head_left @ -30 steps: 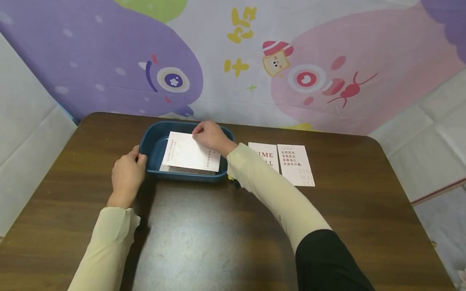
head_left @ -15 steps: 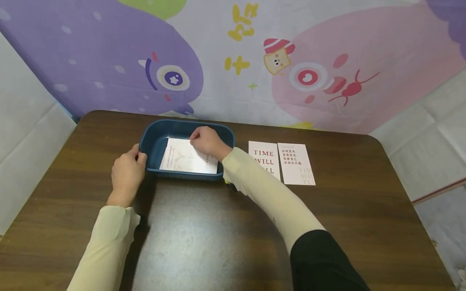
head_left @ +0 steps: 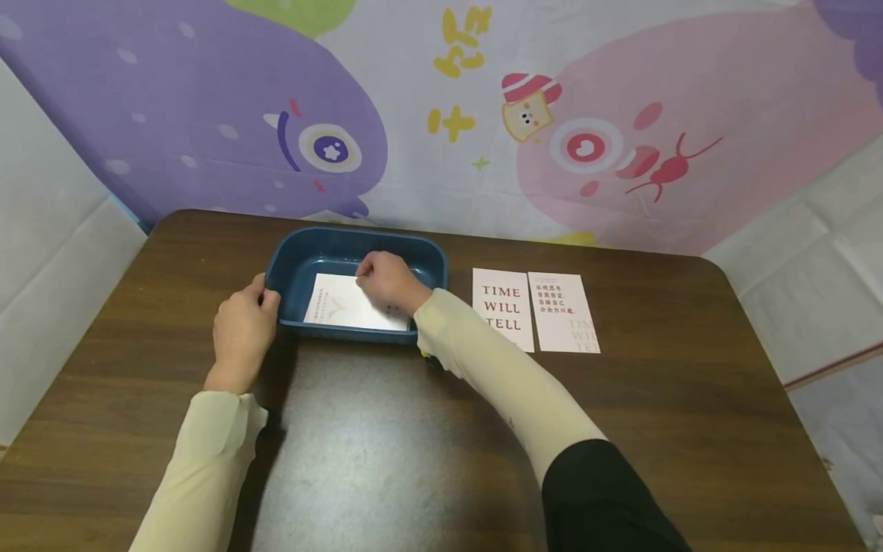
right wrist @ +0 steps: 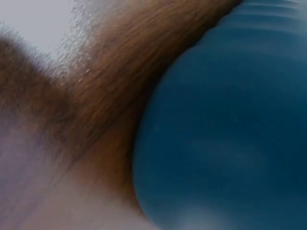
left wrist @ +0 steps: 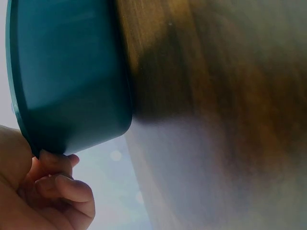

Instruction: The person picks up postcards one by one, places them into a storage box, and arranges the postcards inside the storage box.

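A dark blue rectangular bin [head_left: 295, 285] stands toward the back of the table. My left hand [head_left: 241, 330] pinches its left rim between thumb and curled fingers; the left wrist view shows those fingers [left wrist: 72, 189] at the corner of the bin's wall [left wrist: 72, 72]. Inside the bin lies a white printed card [head_left: 345, 307], low against the near wall. The right hand [head_left: 392, 284] reaches in over the right side and pinches the card's far edge, covering its right part. In the right wrist view only the bin's outer wall [right wrist: 216, 134] and the tabletop show, with that hand hidden.
Right of the bin, two cards lie side by side on the brown wooden table [head_left: 359, 445]: one with large red lettering [head_left: 501, 295], one with smaller text [head_left: 562, 314]. The right sleeve overlaps the first card's lower corner. A cartoon-printed cloth [head_left: 448, 176] hangs behind.
My right hand has lowered the card into the bin and drawn it toward the near wall. The left hand has kept its hold on the rim.
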Motion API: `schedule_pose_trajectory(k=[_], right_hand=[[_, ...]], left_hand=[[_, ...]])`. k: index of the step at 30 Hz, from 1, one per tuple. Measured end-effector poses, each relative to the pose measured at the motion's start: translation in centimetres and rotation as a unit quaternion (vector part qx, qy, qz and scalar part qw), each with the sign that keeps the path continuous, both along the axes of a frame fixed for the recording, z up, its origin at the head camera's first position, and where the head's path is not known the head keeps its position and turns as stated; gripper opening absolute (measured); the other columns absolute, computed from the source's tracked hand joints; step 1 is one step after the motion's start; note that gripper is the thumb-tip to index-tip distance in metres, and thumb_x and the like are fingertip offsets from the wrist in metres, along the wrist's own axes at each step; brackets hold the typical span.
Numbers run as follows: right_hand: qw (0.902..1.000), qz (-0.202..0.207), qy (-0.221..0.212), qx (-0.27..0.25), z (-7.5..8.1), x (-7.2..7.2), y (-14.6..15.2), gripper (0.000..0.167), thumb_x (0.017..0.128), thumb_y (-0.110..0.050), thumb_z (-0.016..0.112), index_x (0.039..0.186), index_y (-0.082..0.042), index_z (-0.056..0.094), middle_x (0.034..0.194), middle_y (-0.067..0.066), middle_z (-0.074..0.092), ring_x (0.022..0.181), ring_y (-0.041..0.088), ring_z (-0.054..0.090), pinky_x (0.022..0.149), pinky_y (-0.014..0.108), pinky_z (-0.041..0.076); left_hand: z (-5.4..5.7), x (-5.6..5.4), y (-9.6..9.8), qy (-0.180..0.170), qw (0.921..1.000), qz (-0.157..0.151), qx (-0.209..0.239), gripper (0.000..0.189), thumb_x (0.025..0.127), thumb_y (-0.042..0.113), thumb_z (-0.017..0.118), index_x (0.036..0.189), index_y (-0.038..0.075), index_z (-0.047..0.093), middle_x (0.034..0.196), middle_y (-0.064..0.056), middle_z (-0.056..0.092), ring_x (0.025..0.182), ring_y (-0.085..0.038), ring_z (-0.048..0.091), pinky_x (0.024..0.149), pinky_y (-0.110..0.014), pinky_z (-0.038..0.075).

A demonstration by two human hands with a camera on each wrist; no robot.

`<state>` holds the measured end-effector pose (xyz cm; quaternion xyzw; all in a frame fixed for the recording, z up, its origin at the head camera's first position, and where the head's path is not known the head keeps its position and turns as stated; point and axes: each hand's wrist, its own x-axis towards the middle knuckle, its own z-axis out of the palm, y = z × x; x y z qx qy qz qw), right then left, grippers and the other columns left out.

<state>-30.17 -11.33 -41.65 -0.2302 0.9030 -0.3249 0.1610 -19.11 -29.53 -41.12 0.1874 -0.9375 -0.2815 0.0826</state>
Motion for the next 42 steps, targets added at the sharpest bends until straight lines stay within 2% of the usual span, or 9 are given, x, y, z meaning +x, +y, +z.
schedule_pose_trajectory(k=[5,11,19,27,33,42], right_hand=[[0.9997,-0.004,0.021,0.015,-0.4,0.3,0.5,0.018,0.091,-0.017,0.056,0.100,-0.006,0.067,0.103,0.006,0.066,0.087,0.016,0.059,0.080,0.027,0.047],[0.9981,-0.012,0.040,0.045,-0.8,0.5,0.8,0.020,0.091,-0.019,0.056,0.100,-0.007,0.069,0.110,0.007,0.062,0.101,0.018,0.055,0.089,0.031,0.045],[0.9953,-0.004,0.071,0.066,-0.8,0.5,1.4,0.020,0.091,-0.020,0.056,0.098,-0.009,0.071,0.104,0.006,0.065,0.102,0.019,0.055,0.091,0.031,0.044],[0.9955,-0.029,0.061,0.066,0.7,0.4,2.4,0.023,0.092,-0.027,0.055,0.099,-0.010,0.067,0.105,0.005,0.063,0.092,0.015,0.055,0.083,0.030,0.045],[0.9958,-0.031,0.068,0.053,2.6,0.1,3.9,0.024,0.092,-0.026,0.054,0.101,-0.007,0.065,0.096,0.006,0.068,0.069,0.013,0.053,0.066,0.025,0.044],[0.9936,-0.067,0.086,0.030,3.9,-0.9,7.1,0.024,0.090,-0.026,0.055,0.098,-0.007,0.066,0.091,0.006,0.066,0.076,0.016,0.054,0.069,0.027,0.043]], left_hand=[[-0.1,0.0,0.4,0.002,1.0000,-0.003,0.000,0.042,0.093,0.019,0.037,0.128,0.004,0.054,0.108,-0.030,0.061,0.078,-0.042,0.053,0.070,-0.054,0.041],[-0.1,0.1,0.8,0.008,1.0000,-0.003,0.001,0.042,0.091,0.018,0.037,0.127,0.005,0.055,0.108,-0.030,0.061,0.081,-0.045,0.055,0.072,-0.056,0.041],[-0.3,0.0,1.2,0.016,0.9998,-0.008,-0.004,0.040,0.092,0.018,0.038,0.124,0.004,0.056,0.102,-0.029,0.062,0.076,-0.043,0.054,0.070,-0.054,0.042],[-0.1,0.0,1.1,0.020,0.9997,-0.014,-0.008,0.040,0.091,0.018,0.038,0.123,0.004,0.057,0.101,-0.030,0.062,0.076,-0.043,0.054,0.068,-0.054,0.042],[0.1,0.0,0.7,0.018,0.9997,-0.016,-0.010,0.040,0.092,0.018,0.037,0.123,0.002,0.056,0.101,-0.031,0.061,0.076,-0.044,0.053,0.067,-0.054,0.041],[0.2,0.1,0.2,0.007,0.9998,-0.012,-0.013,0.041,0.093,0.017,0.037,0.125,0.000,0.054,0.104,-0.031,0.060,0.080,-0.045,0.053,0.070,-0.055,0.041]])
